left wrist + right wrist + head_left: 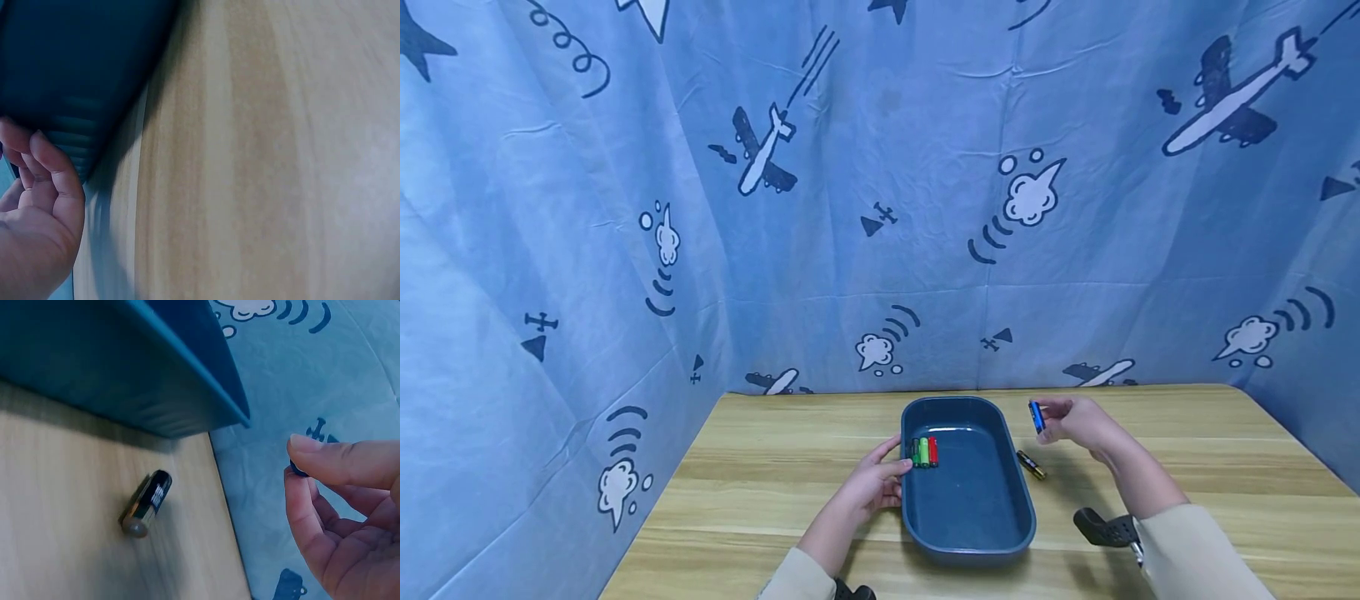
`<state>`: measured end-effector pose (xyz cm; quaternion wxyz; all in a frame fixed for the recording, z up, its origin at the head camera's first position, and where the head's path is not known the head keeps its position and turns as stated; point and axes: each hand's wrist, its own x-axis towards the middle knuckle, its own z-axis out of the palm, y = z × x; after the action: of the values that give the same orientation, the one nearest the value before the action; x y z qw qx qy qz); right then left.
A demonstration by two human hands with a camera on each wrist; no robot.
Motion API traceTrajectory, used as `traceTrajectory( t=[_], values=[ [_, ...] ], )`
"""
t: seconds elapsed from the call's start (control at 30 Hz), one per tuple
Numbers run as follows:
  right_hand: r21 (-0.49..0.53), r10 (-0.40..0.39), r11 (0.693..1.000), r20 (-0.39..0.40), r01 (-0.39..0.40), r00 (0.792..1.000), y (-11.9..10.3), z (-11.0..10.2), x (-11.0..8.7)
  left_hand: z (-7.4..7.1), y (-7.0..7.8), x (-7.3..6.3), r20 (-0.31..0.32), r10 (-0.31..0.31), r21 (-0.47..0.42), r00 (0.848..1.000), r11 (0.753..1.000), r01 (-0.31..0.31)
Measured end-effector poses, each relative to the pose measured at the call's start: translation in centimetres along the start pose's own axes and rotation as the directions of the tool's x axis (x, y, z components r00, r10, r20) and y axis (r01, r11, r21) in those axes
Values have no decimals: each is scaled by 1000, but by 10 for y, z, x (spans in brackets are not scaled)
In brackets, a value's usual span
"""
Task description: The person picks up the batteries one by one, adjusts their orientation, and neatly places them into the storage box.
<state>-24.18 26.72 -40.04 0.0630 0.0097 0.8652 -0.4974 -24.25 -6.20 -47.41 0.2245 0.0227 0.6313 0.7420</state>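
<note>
My right hand pinches a blue battery between thumb and fingertips, raised off the table just right of a dark blue plastic bin. In the right wrist view the fingers hide most of that battery. My left hand grips the bin's left wall, thumb over the rim and fingers along the outside. Side by side against the left wall inside lie a dark green battery, a light green battery and a red battery. A black and gold battery lies on the table below the right hand.
The bin stands on a wooden table. Behind the far edge hangs a blue curtain with printed planes and clouds. A black strap piece sits by the right sleeve.
</note>
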Motion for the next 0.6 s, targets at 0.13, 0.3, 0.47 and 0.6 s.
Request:
traceTrajectory(
  t=[0.13,0.3,0.47,0.6],
  values=[
    [27,-16,1000,15,16,1000,-5,2,1,0,0,0,-10,-7,0,1000,1000,7],
    [44,-39,998,18,38,999,-9,5,3,0,-1,0,-27,-13,-2,1000,1000,13],
    [34,-35,999,9,35,999,-14,8,5,-1,-2,1,-26,-8,-3,1000,1000,8],
    [45,-35,998,7,34,999,-18,12,5,-1,-1,1,-21,-4,5,1000,1000,4]
  ],
)
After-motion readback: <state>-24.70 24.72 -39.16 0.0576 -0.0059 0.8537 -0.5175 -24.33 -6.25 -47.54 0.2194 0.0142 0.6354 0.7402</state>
